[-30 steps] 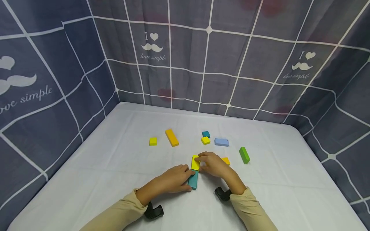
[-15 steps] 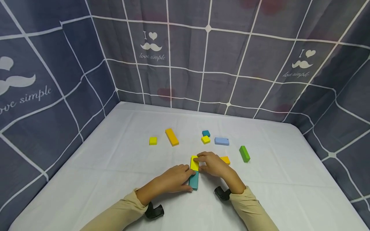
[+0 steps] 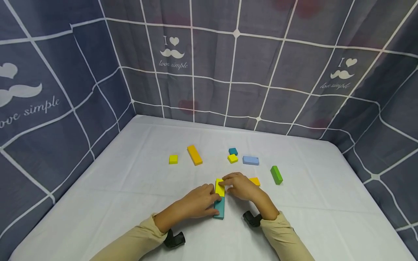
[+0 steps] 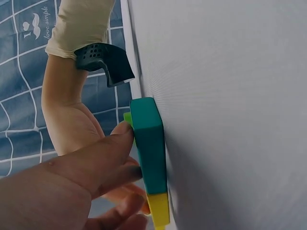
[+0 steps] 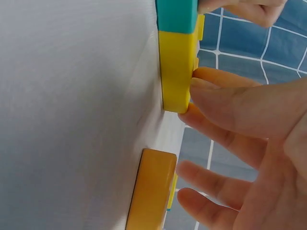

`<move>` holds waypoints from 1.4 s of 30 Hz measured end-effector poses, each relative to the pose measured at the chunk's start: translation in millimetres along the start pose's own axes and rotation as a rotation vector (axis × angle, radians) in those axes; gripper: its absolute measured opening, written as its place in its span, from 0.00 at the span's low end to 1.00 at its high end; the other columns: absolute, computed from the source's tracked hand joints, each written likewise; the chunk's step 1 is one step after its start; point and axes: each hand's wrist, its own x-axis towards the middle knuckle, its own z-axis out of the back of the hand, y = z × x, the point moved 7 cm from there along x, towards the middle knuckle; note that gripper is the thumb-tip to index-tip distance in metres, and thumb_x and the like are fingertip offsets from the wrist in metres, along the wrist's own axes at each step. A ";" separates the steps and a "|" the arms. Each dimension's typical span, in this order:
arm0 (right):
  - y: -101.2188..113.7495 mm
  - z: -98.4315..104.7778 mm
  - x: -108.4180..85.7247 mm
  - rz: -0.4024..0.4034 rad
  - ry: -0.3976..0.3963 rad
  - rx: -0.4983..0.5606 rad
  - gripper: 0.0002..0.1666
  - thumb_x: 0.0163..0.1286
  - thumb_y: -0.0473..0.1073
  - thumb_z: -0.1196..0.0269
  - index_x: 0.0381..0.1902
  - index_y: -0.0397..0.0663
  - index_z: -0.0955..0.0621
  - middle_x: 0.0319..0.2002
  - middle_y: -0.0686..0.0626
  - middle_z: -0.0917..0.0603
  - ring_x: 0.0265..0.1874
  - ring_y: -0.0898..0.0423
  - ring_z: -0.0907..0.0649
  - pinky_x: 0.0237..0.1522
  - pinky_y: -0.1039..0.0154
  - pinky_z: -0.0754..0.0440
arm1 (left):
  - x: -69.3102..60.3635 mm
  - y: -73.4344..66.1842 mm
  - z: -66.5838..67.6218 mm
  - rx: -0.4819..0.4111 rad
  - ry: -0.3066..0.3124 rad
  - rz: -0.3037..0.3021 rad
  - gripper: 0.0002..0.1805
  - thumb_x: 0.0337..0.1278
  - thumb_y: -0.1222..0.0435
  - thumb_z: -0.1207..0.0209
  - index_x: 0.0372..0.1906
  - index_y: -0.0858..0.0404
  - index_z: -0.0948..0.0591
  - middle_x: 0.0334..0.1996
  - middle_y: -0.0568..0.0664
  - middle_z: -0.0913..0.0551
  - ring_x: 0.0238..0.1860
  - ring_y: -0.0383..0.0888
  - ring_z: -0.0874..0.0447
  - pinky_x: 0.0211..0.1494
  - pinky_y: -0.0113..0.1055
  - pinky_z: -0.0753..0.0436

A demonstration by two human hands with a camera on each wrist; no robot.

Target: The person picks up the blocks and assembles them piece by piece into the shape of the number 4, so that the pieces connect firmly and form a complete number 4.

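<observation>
A teal block [image 3: 219,208] and a yellow block [image 3: 220,188] lie end to end on the white table, forming one line. My left hand [image 3: 197,202] holds the teal block, thumb near its close end and a fingertip by the joint. From the other side my right hand [image 3: 241,185] holds the yellow block with thumb and fingers at its far part. In the right wrist view the teal and yellow ends touch, and the remaining fingers of that hand are spread above an orange block [image 5: 151,189]. The right hand partly hides this orange block in the head view.
Farther back on the white table [image 3: 130,174] lie a small yellow block [image 3: 173,159], a long orange block [image 3: 195,155], a small teal block [image 3: 233,151], another yellow block [image 3: 232,158], a light blue block [image 3: 250,160] and a green block [image 3: 276,175]. A checked curtain [image 3: 212,90] surrounds the table.
The teal and yellow blocks have slid slightly toward the person, and their line has straightened. Both hands stay on them with little movement. The other blocks have not moved.
</observation>
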 end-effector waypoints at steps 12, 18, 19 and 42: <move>1.0 -1.0 -1.8 -0.011 0.011 -0.020 0.20 0.57 0.30 0.38 0.49 0.46 0.19 0.50 0.44 0.19 0.56 0.38 0.28 0.56 0.40 0.32 | -2.3 -2.1 -0.7 -0.008 0.025 0.011 0.23 0.51 0.45 0.42 0.49 0.53 0.21 0.57 0.52 0.29 0.61 0.47 0.34 0.62 0.38 0.30; 0.1 0.8 -3.3 -0.007 -0.003 -0.008 0.20 0.57 0.29 0.39 0.49 0.45 0.19 0.50 0.44 0.19 0.55 0.39 0.28 0.56 0.41 0.32 | -0.2 -3.7 1.1 -0.023 0.035 -0.013 0.23 0.51 0.47 0.41 0.48 0.55 0.21 0.58 0.53 0.30 0.62 0.45 0.32 0.62 0.37 0.29; -0.3 0.8 -3.9 -0.003 -0.005 -0.005 0.20 0.57 0.28 0.39 0.49 0.45 0.19 0.50 0.44 0.19 0.55 0.39 0.28 0.56 0.41 0.32 | 0.3 -4.0 1.1 -0.024 0.036 -0.019 0.23 0.51 0.47 0.41 0.48 0.56 0.21 0.58 0.53 0.29 0.61 0.45 0.32 0.61 0.37 0.29; -3.8 4.0 -1.6 -0.004 0.010 0.046 0.20 0.57 0.26 0.41 0.48 0.41 0.19 0.51 0.43 0.20 0.57 0.35 0.29 0.59 0.39 0.36 | 1.7 -3.3 -1.0 -0.046 0.075 0.000 0.26 0.53 0.48 0.42 0.53 0.59 0.23 0.61 0.55 0.29 0.59 0.46 0.27 0.60 0.36 0.27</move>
